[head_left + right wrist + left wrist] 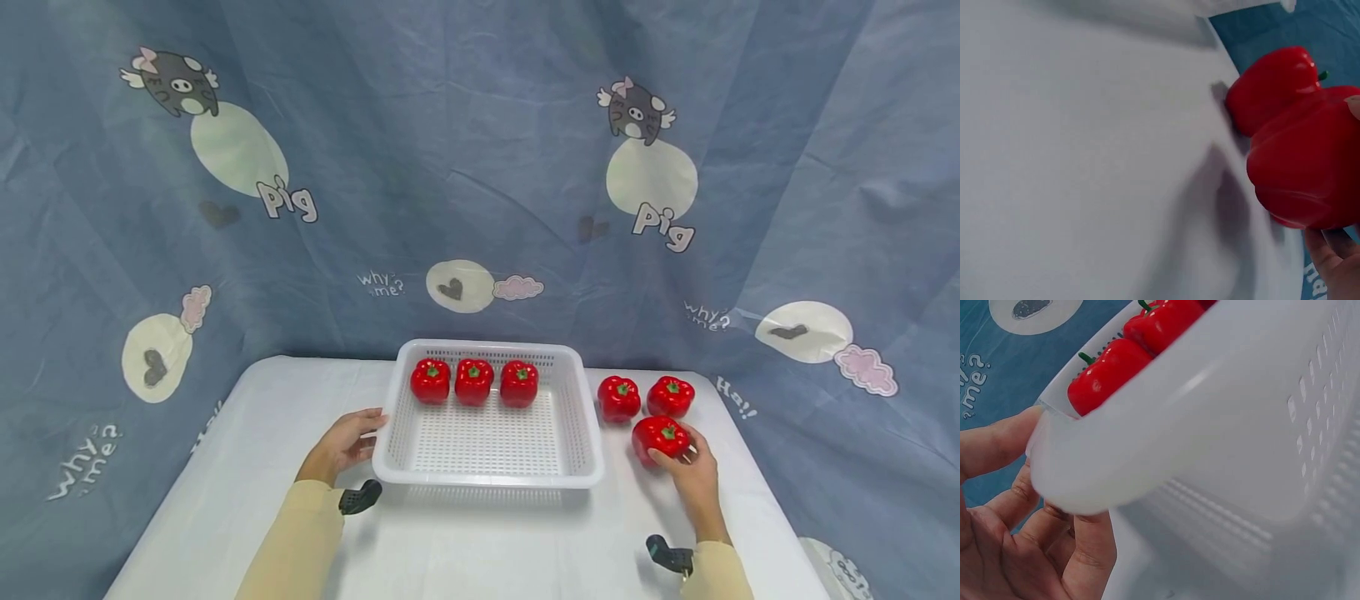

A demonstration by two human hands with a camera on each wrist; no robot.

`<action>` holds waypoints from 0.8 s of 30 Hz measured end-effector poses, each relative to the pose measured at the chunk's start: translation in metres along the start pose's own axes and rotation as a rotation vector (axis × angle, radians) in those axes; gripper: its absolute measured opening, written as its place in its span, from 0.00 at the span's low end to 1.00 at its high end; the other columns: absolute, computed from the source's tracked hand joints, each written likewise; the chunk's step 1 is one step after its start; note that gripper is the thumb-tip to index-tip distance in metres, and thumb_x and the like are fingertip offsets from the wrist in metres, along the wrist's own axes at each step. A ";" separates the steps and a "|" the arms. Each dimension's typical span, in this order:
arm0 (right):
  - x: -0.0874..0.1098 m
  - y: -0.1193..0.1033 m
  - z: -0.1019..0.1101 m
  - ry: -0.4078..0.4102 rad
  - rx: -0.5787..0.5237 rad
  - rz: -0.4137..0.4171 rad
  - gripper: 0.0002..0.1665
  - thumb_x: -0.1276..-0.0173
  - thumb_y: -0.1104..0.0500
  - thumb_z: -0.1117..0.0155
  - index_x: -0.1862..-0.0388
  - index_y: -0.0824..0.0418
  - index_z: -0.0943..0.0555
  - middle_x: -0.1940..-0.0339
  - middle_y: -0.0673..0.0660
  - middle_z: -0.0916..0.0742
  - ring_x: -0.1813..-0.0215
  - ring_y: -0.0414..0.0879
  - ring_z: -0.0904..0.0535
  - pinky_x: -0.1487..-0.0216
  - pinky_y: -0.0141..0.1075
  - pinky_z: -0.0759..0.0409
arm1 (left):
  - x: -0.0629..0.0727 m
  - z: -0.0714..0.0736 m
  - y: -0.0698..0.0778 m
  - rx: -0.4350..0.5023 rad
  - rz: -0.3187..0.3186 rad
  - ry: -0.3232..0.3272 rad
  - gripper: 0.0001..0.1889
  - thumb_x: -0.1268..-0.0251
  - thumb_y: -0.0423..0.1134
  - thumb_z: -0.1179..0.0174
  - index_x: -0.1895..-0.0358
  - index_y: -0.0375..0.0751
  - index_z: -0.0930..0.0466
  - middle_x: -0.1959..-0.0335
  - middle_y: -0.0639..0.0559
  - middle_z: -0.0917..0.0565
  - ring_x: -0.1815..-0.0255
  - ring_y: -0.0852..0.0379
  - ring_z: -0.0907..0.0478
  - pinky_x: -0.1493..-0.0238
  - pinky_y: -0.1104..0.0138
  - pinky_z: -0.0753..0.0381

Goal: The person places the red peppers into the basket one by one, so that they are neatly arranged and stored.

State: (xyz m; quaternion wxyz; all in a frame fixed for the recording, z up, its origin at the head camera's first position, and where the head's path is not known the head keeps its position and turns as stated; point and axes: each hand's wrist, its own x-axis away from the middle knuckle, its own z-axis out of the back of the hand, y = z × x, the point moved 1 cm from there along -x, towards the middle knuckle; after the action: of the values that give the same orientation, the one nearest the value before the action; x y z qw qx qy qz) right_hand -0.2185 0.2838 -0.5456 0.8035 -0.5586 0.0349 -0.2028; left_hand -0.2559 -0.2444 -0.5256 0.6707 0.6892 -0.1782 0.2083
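Pale yellow sleeves [294, 540] bear black curved pieces [362, 497].

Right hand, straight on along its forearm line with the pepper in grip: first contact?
Probably the far right loose pepper; the held pepper would touch it before the right hand does. Height is unclear, so it might pass above.
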 end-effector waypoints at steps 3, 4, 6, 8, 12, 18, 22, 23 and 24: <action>0.003 -0.009 0.001 -0.018 0.010 0.007 0.54 0.39 0.50 0.29 0.23 0.59 0.49 0.26 0.67 0.40 0.27 0.66 0.44 0.34 0.56 0.35 | -0.001 0.000 0.000 -0.003 0.002 -0.003 0.28 0.32 0.40 0.41 0.32 0.35 0.34 0.34 0.36 0.31 0.45 0.44 0.24 0.49 0.58 0.18; 0.004 -0.012 0.001 -0.024 0.009 0.015 0.54 0.39 0.49 0.29 0.23 0.59 0.49 0.26 0.67 0.40 0.28 0.66 0.44 0.34 0.56 0.36 | 0.000 0.000 0.000 -0.001 0.003 -0.002 0.28 0.32 0.40 0.41 0.32 0.35 0.34 0.34 0.36 0.31 0.46 0.44 0.24 0.49 0.58 0.18; 0.005 -0.018 0.002 -0.031 0.007 0.023 0.53 0.40 0.50 0.28 0.23 0.59 0.48 0.26 0.67 0.40 0.28 0.65 0.43 0.34 0.55 0.35 | -0.001 0.000 0.000 0.001 0.001 -0.002 0.27 0.32 0.40 0.41 0.32 0.35 0.34 0.35 0.36 0.30 0.46 0.45 0.23 0.50 0.59 0.17; 0.005 -0.023 0.003 -0.051 0.004 0.037 0.54 0.39 0.51 0.29 0.23 0.59 0.49 0.26 0.68 0.41 0.27 0.66 0.44 0.34 0.54 0.35 | -0.001 0.000 -0.001 -0.003 -0.005 -0.007 0.27 0.32 0.40 0.42 0.33 0.35 0.34 0.35 0.35 0.30 0.47 0.45 0.23 0.50 0.59 0.17; 0.008 -0.032 0.003 -0.083 0.005 0.043 0.53 0.38 0.54 0.29 0.23 0.59 0.50 0.25 0.66 0.42 0.27 0.65 0.43 0.36 0.51 0.32 | 0.000 0.001 -0.002 -0.001 -0.014 -0.009 0.27 0.32 0.40 0.41 0.33 0.35 0.33 0.35 0.35 0.30 0.47 0.45 0.23 0.49 0.58 0.18; 0.013 -0.042 0.003 -0.097 0.026 0.054 0.55 0.40 0.52 0.28 0.22 0.58 0.51 0.24 0.67 0.42 0.27 0.65 0.43 0.38 0.51 0.30 | 0.002 0.001 -0.003 -0.008 -0.017 -0.018 0.27 0.33 0.41 0.41 0.33 0.35 0.33 0.35 0.35 0.31 0.45 0.43 0.24 0.48 0.56 0.19; 0.014 -0.054 0.003 -0.105 0.028 0.089 0.57 0.41 0.51 0.27 0.22 0.58 0.51 0.25 0.66 0.41 0.27 0.64 0.42 0.37 0.49 0.30 | 0.001 0.001 -0.002 -0.005 -0.020 -0.019 0.27 0.32 0.40 0.41 0.33 0.36 0.33 0.35 0.35 0.31 0.44 0.42 0.25 0.47 0.56 0.19; 0.014 -0.057 0.003 -0.109 0.028 0.098 0.57 0.41 0.51 0.27 0.22 0.57 0.51 0.25 0.66 0.41 0.27 0.64 0.42 0.37 0.48 0.30 | 0.001 0.001 -0.002 -0.004 -0.017 -0.017 0.27 0.32 0.41 0.41 0.33 0.36 0.33 0.35 0.36 0.31 0.44 0.42 0.25 0.47 0.56 0.19; 0.014 -0.060 0.003 -0.115 0.029 0.107 0.56 0.41 0.51 0.27 0.22 0.57 0.51 0.25 0.66 0.41 0.27 0.64 0.42 0.37 0.48 0.31 | 0.001 0.001 -0.001 -0.002 -0.015 -0.015 0.26 0.32 0.40 0.41 0.33 0.37 0.33 0.35 0.36 0.31 0.44 0.42 0.25 0.47 0.56 0.19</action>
State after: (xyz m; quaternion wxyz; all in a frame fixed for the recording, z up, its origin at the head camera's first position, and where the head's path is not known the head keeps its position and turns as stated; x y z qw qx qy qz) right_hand -0.2217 0.2639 -0.4869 0.8218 -0.5550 0.0156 -0.1276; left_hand -0.2547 -0.2453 -0.5264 0.6718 0.6913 -0.1782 0.1978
